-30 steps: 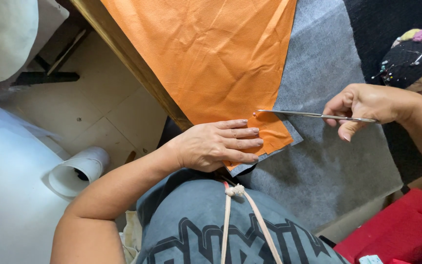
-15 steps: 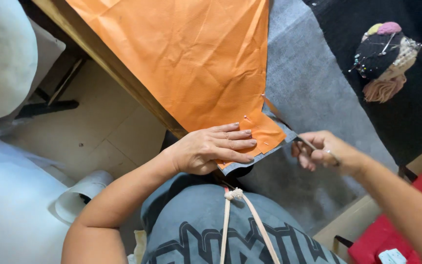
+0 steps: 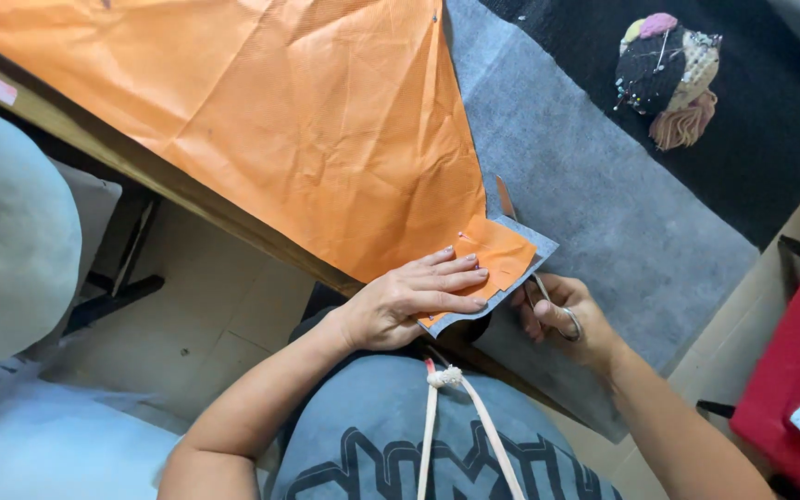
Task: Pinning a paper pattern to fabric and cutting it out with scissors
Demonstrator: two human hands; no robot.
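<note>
A: Two hands are engaged at the near edge of the table [image 3: 187, 199]. How should the cut be run?

B: The orange pattern [image 3: 307, 130] is laid over grey fabric [image 3: 604, 204], with its lower corner at the near edge. The left hand [image 3: 409, 301] is pressed flat on that corner, fingers together and extended, so both layers are pinned. This pressure should be kept close to the cut line, so that the layers are not shifted against each other.

A: And the cutting hand?

B: The right hand [image 3: 562, 315] is closed on the scissors [image 3: 548, 306], fingers through the handles. The blades are largely hidden; whether they are parted cannot be told. The grey margin should be followed just outside the orange edge, in short strokes.

A: The count?

B: One pattern, one grey fabric, one pair of scissors. One black cloth [image 3: 743, 167] is spread toward the far right corner, with one pincushion [image 3: 668, 69] on it. One red thing [image 3: 798, 370] is seen at the right edge of the view.
</note>
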